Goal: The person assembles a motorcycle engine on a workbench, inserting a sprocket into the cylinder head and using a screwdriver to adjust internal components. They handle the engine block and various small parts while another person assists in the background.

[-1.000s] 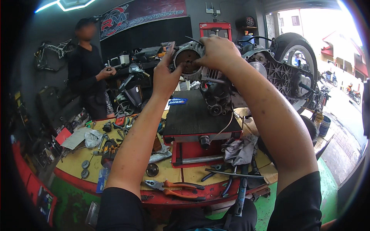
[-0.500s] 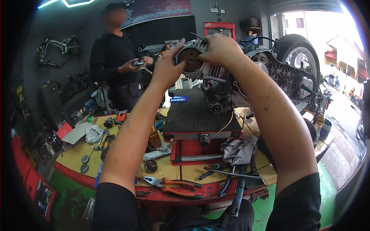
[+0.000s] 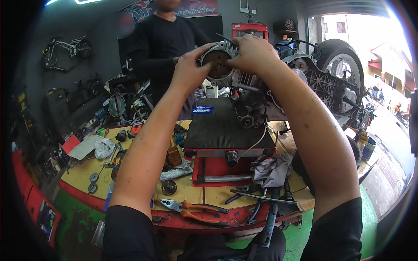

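Both my arms reach forward to an engine (image 3: 246,79) propped above a black ribbed lift platform (image 3: 213,130). Its near end has a round metal rim around a brown disc (image 3: 217,68) with small holes. My left hand (image 3: 191,67) grips the rim's left side, fingers over the top and thumb on the disc. Around the upper right side curls my right hand (image 3: 254,54), its thumb at the disc's right edge. A thin dark strip (image 3: 225,39) sticks out beside its fingers; whether I hold it cannot be told. The right fingertips are partly hidden.
Orange-handled pliers (image 3: 193,208), a round metal part (image 3: 169,187) and a grey rag (image 3: 272,169) lie on the yellow-topped bench (image 3: 82,179). Behind the engine stands a person in black (image 3: 152,52). A motorcycle rear wheel (image 3: 342,65) rises at right.
My left fingers have come down onto the rim's top; the index finger was raised before. My right hand stays about in place. The other person has moved right, closer behind the engine.
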Demonstrator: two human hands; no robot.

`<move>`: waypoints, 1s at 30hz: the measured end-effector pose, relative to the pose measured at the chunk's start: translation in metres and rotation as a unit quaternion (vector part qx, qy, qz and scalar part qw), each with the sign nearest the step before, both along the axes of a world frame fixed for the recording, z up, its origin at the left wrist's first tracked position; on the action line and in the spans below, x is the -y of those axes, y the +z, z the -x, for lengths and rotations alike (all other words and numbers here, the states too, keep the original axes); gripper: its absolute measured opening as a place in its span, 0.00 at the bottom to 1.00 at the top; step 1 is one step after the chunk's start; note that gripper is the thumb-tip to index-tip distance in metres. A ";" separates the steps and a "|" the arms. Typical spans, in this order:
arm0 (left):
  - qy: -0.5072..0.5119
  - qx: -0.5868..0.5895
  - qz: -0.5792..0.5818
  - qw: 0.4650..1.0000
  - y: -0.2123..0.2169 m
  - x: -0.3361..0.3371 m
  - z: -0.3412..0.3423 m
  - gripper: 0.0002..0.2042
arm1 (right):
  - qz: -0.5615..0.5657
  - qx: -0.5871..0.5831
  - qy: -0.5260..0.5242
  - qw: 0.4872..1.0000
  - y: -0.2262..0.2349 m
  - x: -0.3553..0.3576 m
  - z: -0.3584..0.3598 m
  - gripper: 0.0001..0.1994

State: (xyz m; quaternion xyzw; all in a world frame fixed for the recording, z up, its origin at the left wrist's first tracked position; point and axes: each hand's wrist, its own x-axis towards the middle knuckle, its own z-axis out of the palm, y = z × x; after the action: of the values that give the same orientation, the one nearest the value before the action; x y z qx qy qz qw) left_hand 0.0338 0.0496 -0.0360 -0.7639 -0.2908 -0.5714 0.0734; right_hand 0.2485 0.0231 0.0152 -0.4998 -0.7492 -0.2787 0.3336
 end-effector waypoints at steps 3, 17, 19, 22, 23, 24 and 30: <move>0.027 0.017 0.003 0.999 0.000 0.002 -0.002 0.27 | 0.023 0.004 -0.001 1.000 0.003 0.003 0.001 0.32; 0.009 -0.027 0.006 1.000 0.006 -0.008 0.008 0.29 | 0.037 -0.020 -0.006 0.999 0.003 0.005 0.001 0.39; 0.008 -0.035 0.000 0.999 0.007 -0.009 0.013 0.30 | 0.015 -0.025 -0.005 1.000 0.000 0.012 0.003 0.38; -0.005 -0.053 0.014 0.999 0.007 -0.009 0.014 0.32 | 0.028 -0.019 -0.016 0.999 0.003 0.015 0.002 0.39; -0.023 -0.062 0.019 0.998 0.009 -0.010 0.015 0.32 | 0.021 -0.017 -0.007 1.000 0.003 0.011 0.000 0.40; -0.041 -0.071 0.023 0.996 0.010 -0.010 0.015 0.33 | 0.013 -0.015 0.001 1.000 0.005 0.006 -0.003 0.41; -0.041 -0.088 0.034 0.995 0.015 -0.014 0.018 0.33 | 0.003 0.013 -0.008 1.000 0.001 0.017 0.004 0.41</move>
State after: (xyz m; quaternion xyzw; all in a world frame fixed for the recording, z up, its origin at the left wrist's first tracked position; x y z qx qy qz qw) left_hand 0.0160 0.0634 -0.0208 -0.8246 -0.2709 -0.4942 0.0493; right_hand 0.2448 0.0061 0.0160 -0.5031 -0.7503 -0.2853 0.3203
